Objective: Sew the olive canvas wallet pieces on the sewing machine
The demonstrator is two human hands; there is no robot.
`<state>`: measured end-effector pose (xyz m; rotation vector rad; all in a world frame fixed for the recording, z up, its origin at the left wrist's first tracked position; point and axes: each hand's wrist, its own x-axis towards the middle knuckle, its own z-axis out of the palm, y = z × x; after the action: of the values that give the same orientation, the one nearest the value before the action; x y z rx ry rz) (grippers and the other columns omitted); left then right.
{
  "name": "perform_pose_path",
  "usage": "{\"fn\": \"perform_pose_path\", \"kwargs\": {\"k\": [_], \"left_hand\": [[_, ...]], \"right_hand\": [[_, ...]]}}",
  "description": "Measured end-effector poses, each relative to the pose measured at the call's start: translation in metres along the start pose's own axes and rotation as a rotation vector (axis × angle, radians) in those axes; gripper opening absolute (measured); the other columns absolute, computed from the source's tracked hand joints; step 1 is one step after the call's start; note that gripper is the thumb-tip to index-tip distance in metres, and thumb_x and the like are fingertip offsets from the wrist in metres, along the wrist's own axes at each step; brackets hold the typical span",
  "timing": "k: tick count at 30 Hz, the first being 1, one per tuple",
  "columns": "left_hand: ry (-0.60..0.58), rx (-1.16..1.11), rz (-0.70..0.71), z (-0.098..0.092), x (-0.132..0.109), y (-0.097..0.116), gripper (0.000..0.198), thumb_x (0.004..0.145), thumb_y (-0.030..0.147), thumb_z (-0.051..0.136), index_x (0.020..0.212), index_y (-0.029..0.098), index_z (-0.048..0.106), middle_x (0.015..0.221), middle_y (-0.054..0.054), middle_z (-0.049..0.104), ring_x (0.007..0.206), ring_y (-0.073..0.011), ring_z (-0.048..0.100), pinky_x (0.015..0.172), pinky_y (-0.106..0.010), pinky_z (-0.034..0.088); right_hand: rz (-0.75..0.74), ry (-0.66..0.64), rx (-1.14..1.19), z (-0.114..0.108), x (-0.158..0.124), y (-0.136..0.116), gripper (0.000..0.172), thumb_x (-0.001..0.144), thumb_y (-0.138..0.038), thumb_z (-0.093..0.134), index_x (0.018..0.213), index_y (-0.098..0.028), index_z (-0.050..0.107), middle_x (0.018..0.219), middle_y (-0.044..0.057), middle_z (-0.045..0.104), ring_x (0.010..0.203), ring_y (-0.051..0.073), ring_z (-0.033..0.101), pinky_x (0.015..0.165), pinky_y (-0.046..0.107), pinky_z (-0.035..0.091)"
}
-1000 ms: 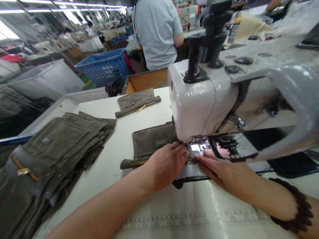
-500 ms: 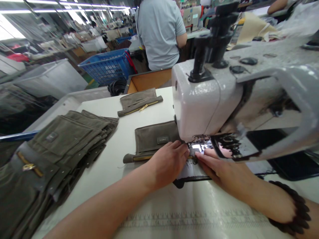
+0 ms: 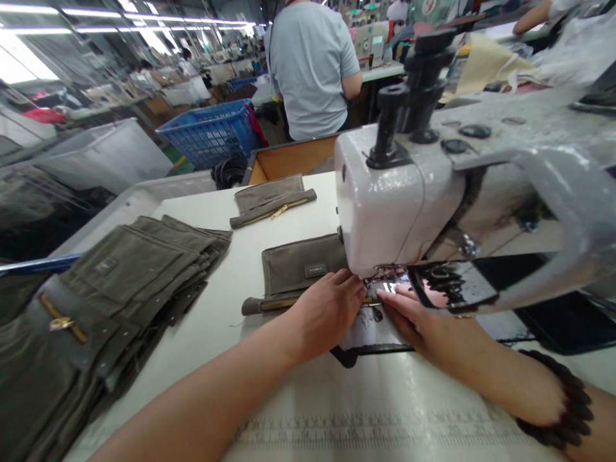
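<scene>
A grey-green fabric pouch piece (image 3: 293, 268) with a small label and a brass zipper lies under the head of a white sewing machine (image 3: 389, 199). My left hand (image 3: 327, 313) lies flat on the zipper edge, fingers together, pressing it toward the needle. My right hand (image 3: 418, 321) lies flat on the fabric just right of the needle, fingers stretched out. A dark bead bracelet (image 3: 561, 401) circles my right wrist.
A thick stack of the same fabric pieces (image 3: 110, 289) fills the table's left side. Another finished zipper piece (image 3: 272, 199) lies at the far edge. Behind are a wooden tray (image 3: 289, 157), a blue basket (image 3: 212, 135), and a person in a grey shirt (image 3: 312, 64).
Both hands stay on the fabric at the needle. The pouch piece has shifted slightly, and the view has tilted a little.
</scene>
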<state>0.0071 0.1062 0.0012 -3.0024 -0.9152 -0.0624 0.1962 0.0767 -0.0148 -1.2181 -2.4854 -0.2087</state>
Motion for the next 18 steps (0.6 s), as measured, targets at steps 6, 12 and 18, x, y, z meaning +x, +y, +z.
{"fn": "perform_pose_path", "kwargs": {"k": [6, 12, 18], "left_hand": [[0.016, -0.027, 0.013, -0.0005, 0.0005, -0.0021, 0.025, 0.088, 0.014, 0.034, 0.097, 0.006, 0.055, 0.099, -0.014, 0.057, 0.090, -0.0223, 0.053, 0.074, -0.033, 0.046], [-0.016, -0.092, 0.033, -0.0018, -0.0019, -0.0009, 0.023, 0.088, 0.014, 0.038, 0.105, 0.009, 0.053, 0.100, -0.012, 0.058, 0.099, -0.0213, 0.051, 0.083, -0.033, 0.045], [-0.012, -0.112, 0.019, -0.0020, -0.0016, -0.0007, 0.023, 0.089, 0.016, 0.037, 0.105, 0.010, 0.053, 0.099, -0.011, 0.058, 0.098, -0.0206, 0.051, 0.084, -0.034, 0.046]], "right_hand": [[-0.024, 0.021, 0.005, 0.0008, 0.0013, 0.0013, 0.032, 0.086, -0.013, 0.033, 0.092, -0.016, 0.064, 0.085, 0.010, 0.066, 0.064, 0.018, 0.059, 0.056, 0.031, 0.045], [-0.030, -0.061, 0.076, -0.0042, 0.0025, 0.0003, 0.031, 0.086, -0.014, 0.033, 0.086, -0.016, 0.064, 0.078, 0.007, 0.064, 0.064, 0.018, 0.057, 0.059, 0.030, 0.042], [-0.004, -0.045, 0.049, -0.0063, 0.0022, -0.0009, 0.031, 0.085, -0.015, 0.034, 0.086, -0.017, 0.065, 0.073, 0.008, 0.063, 0.062, 0.019, 0.055, 0.056, 0.030, 0.039]]}}
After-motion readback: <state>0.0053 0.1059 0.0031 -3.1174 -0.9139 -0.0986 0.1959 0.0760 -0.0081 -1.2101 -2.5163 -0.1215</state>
